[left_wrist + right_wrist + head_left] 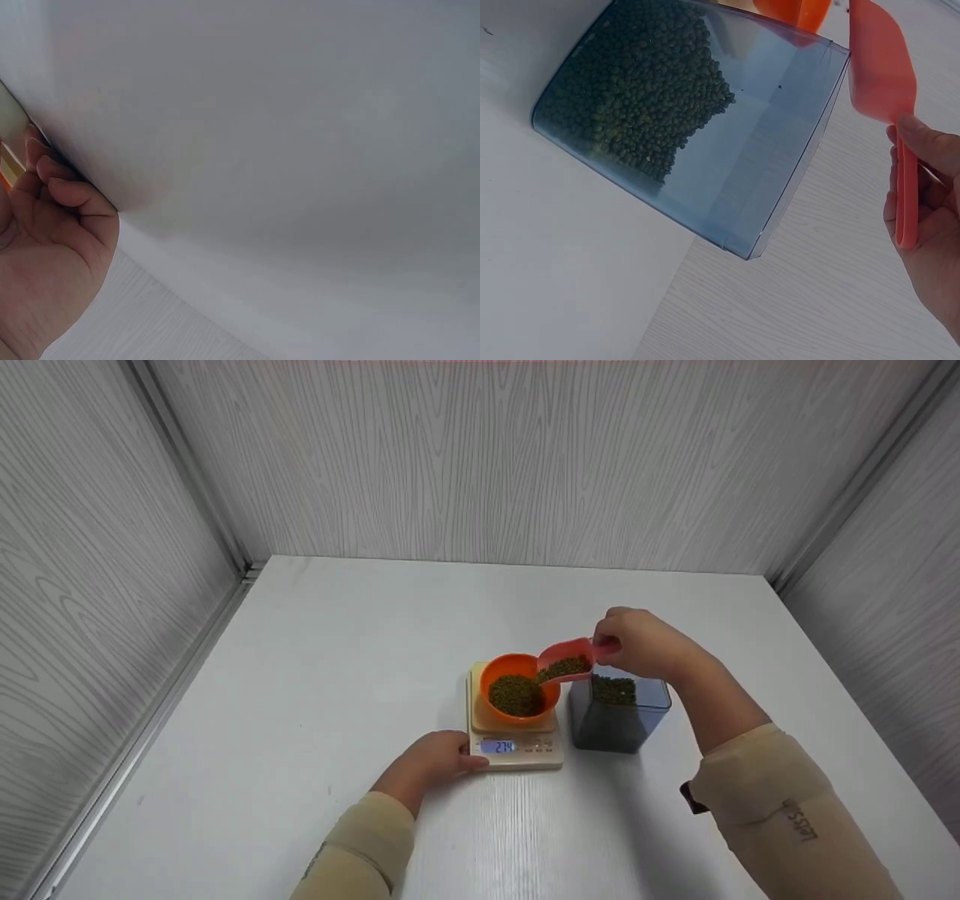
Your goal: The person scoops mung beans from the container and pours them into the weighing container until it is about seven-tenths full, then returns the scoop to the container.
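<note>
My right hand [637,645] pinches the handle of a red scoop [568,658] loaded with green beans, tilted over an orange bowl [519,686] that holds more beans. The bowl stands on a small cream kitchen scale [517,750] whose lit display reads 214. My left hand [439,757] rests against the scale's front left corner, fingers loosely curled on its edge. In the right wrist view the scoop [885,75] shows from beneath, its handle between my fingers [922,150]. In the left wrist view my left hand's fingers [67,191] touch the scale's edge [11,120].
A clear blue-tinted container [619,712] part full of green beans stands just right of the scale, below my right hand; the right wrist view shows the container [690,120] close up. The white table [337,660] is boxed in by grey wood-grain walls [480,457] on three sides.
</note>
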